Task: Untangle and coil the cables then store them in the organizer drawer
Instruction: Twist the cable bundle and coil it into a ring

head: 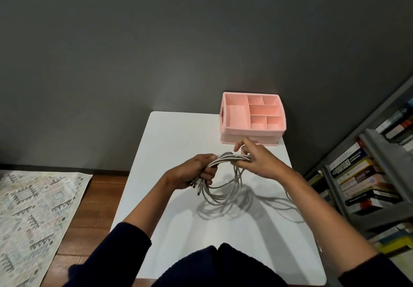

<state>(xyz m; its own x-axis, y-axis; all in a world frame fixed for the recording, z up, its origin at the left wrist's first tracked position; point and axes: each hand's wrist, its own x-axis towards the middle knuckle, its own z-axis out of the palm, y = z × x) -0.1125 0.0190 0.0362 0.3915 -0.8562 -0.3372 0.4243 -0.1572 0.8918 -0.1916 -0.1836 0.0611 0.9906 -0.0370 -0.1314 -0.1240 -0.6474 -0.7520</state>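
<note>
A bundle of white cables [223,194] hangs in loops above the white table [169,143]. My left hand [192,171] grips one side of the bundle, with several plug ends sticking out below its fingers. My right hand [257,159] holds the other side of the loops, fingers curled round the strands, index finger raised. One loose strand trails off to the right past my right forearm. The pink organizer [253,139] stands at the table's far right corner, its top compartments bare and its lower drawer front facing me, closed.
A dark grey wall lies behind the table. A metal shelf [377,152] packed with books stands close on the right. On the left, a patterned rug [33,215] covers part of the wooden floor.
</note>
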